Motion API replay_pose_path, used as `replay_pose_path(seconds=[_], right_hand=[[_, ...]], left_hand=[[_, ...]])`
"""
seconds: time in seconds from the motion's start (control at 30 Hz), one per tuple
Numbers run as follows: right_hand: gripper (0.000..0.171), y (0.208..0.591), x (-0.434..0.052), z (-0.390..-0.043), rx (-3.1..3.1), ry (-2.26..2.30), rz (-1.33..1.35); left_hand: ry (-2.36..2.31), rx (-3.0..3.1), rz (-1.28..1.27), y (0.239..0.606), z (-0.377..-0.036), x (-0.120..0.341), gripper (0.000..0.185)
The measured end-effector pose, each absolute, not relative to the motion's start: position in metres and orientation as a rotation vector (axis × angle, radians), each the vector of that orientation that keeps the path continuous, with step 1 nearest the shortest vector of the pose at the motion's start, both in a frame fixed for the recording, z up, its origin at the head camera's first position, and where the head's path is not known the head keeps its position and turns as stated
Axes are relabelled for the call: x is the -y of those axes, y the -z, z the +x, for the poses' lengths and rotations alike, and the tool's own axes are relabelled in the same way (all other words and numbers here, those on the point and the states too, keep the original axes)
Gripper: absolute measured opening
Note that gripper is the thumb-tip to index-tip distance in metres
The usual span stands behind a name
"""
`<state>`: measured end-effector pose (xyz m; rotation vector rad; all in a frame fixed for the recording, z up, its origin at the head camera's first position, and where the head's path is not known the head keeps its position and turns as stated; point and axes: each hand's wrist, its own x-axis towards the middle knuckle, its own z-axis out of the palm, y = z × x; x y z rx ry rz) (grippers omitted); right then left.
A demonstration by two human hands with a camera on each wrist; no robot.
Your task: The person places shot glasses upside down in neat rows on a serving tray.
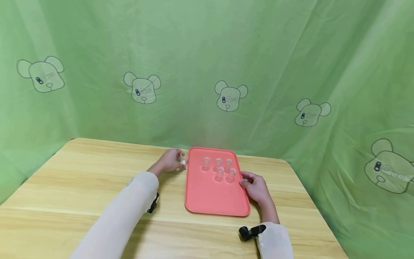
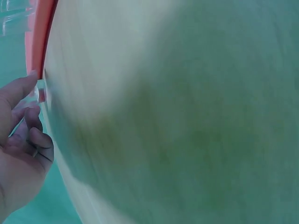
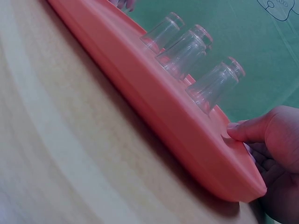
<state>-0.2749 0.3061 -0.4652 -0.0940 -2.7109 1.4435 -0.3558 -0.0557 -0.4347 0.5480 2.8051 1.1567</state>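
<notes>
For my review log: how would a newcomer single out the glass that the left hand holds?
Find the red tray on the wooden table. At its far left edge, the left hand pinches a small clear glass. Unlike the five glasses standing on the tray, this one is off it, between fingers.

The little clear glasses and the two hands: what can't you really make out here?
- Head view: the glasses on the tray are too small to count surely.
- Left wrist view: motion blur smears the glass that the left hand pinches.
- Right wrist view: the frame edge cuts off the right hand at the tray's rim.
</notes>
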Motion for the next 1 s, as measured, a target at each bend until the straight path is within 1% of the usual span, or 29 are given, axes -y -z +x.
replay_pose_path(seconds=[0.33,0.6,1.0], right_hand=[[0.039,0.4633,-0.3053,-0.2742,2.707,-1.468,-0.105],[0.039,0.4637,-0.3066,-0.2750,2.713,-1.462,-0.100],[0.039,0.4640,-0.3064,-0.2754,2.705,-1.471,-0.094]], left_hand=[[-1.143,-2.797,0.527,0.4441,-0.3606,0.0540,0.039],[-1.151,-2.760,0.459,0.4424,-0.3596,0.0527,0.023],[-1.096,-2.792,0.467,0.4435,-0.3605,0.0504,0.018]])
